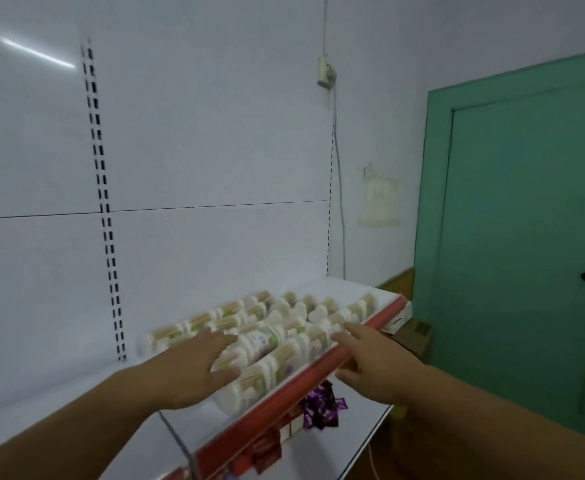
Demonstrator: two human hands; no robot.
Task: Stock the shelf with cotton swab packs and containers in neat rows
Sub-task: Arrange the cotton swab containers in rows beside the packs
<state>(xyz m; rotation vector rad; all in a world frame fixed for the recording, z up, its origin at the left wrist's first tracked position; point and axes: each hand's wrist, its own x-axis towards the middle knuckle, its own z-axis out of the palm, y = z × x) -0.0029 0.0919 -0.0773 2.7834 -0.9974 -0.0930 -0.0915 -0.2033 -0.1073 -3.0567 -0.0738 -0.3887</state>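
We are spreading our left fingers [222, 341] straight and loose over the near end of the cotton swab packs [284, 367], the fingertips touching a round swab container [261, 341] that is lying on its side among them. The thumb is reaching out beside the closest pack. Nothing is being gripped by the left hand [194, 370]. We are stretching our right fingers [348, 332] forward, uncurled, over the red price rail [322, 370] towards the front row, with the thumb hanging below the rail. Motion blur is hiding whether those fingertips are touching a pack, but the right hand [370, 362] is holding nothing.

The packs are lying in rough rows running back along the right part of the white shelf [52, 396], just behind the rail. A clear divider [176, 436] is standing upright by our left forearm. On the lower shelf [364, 431], purple wrappers [320, 408] and red boxes [267, 448] are showing under the rail. A slotted upright [105, 209] is running up the white back panel, and a green door [526, 237] is standing to the right.
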